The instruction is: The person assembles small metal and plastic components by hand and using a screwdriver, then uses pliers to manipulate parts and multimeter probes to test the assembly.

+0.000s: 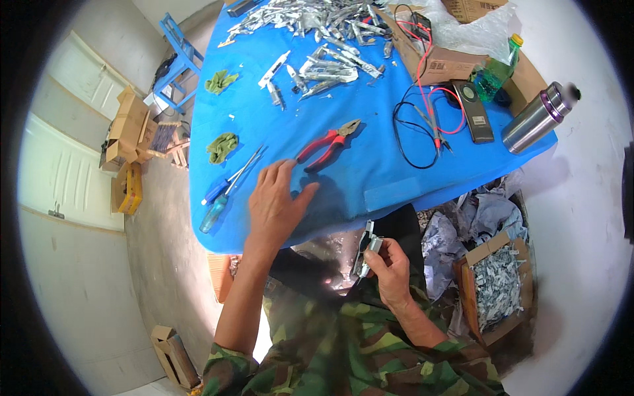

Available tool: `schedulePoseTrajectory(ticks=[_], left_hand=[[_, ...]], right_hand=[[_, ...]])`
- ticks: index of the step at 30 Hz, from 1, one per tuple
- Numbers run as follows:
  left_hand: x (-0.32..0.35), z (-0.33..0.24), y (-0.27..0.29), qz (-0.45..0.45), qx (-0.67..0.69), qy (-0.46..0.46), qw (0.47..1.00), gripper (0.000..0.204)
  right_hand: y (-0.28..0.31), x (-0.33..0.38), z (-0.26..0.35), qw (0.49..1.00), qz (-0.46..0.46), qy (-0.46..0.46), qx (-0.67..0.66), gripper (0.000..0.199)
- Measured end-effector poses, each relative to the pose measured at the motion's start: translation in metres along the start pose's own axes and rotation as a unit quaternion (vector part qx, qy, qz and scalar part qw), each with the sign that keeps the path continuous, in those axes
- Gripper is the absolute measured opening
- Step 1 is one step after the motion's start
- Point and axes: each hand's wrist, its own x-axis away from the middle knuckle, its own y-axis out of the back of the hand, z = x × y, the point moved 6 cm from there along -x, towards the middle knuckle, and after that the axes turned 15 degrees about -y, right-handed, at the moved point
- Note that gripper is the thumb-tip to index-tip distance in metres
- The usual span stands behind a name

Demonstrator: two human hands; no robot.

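My left hand (276, 198) reaches over the blue-covered table with its thumb and fingers apart, holding nothing. Its fingertips are beside the handles of red-handled pliers (327, 146); whether they touch cannot be made out. Left of that hand lie two screwdrivers (216, 212), one with a teal handle and one with a blue handle. Below the table's near edge, my right hand (392, 269) grips a small flat silver-and-black piece (370, 252) between thumb and fingers. Its exact kind does not show.
Silvery strip-like pieces (317, 20) heap at the table's far side. Two green cloths (223, 147) lie at left. At right are a black meter (473, 111), red and black test leads (422, 112), a green bottle (495, 74) and a steel flask (538, 119). A scrap-filled carton (492, 244) stands below.
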Motion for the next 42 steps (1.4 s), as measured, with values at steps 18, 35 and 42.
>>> schedulePoseTrajectory(ticks=[18,35,42], left_hand=[[-0.009,0.02,-0.042,0.12,0.305,0.205,0.922,0.061],[0.208,-0.094,-0.023,0.039,0.803,0.325,0.499,0.082],[0.205,-0.108,-0.022,0.059,0.789,0.339,0.509,0.085]], right_hand=[[0.024,0.002,0.021,1.0,-0.015,0.015,0.002,0.024],[-0.011,0.019,0.038,0.984,0.001,0.102,0.147,0.029],[-0.023,0.032,0.038,0.971,-0.026,0.126,0.2,0.029]])
